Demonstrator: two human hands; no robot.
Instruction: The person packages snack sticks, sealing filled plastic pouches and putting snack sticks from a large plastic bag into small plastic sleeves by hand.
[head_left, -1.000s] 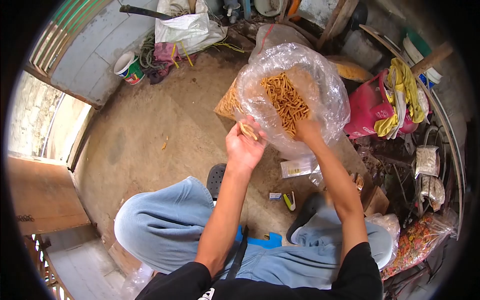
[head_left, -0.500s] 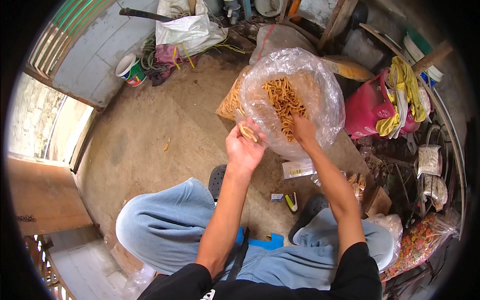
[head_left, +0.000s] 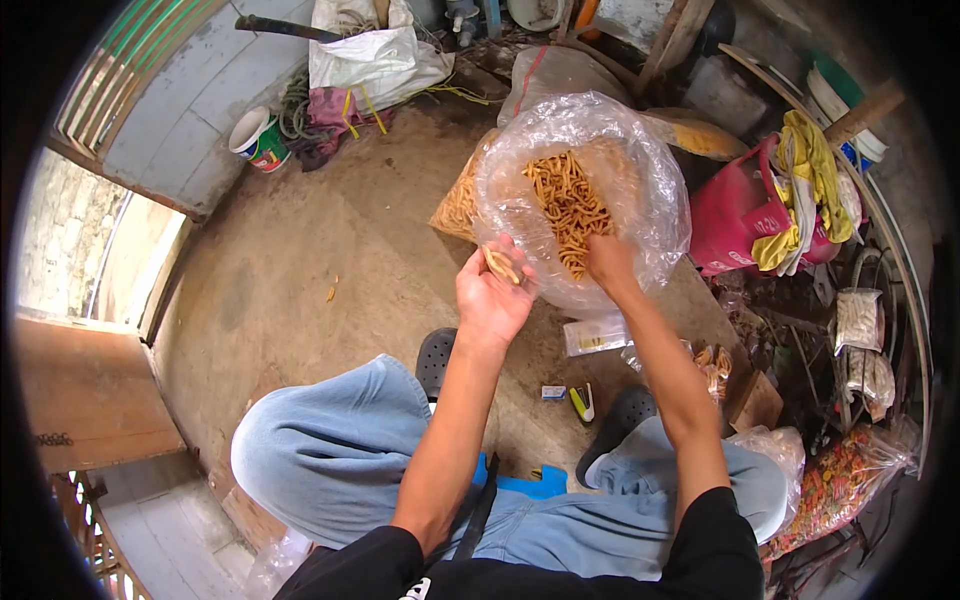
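My left hand [head_left: 492,295] is closed around a small clear plastic bag, with a few pale brown snack sticks [head_left: 500,265] in it. It is just left of the large clear plastic bag [head_left: 650,200], whose mouth is wide open. Inside the large bag lies a heap of brown snack sticks [head_left: 565,200]. Over the near right edge of that heap, my right hand [head_left: 610,262] reaches down with its fingers among the sticks. Those fingertips are hidden, so I cannot see whether they grip any.
Near my feet lie a yellow-green stapler [head_left: 582,403], a small blue-white box [head_left: 553,392] and a stack of clear plastic bags [head_left: 595,336]. A red bin [head_left: 735,215] stands right of the large bag. At the back left is a white-green bucket [head_left: 258,140].
My left hand has turned slightly and shifted a little to the right with the small bag. My right hand stays in the heap, almost unmoved.
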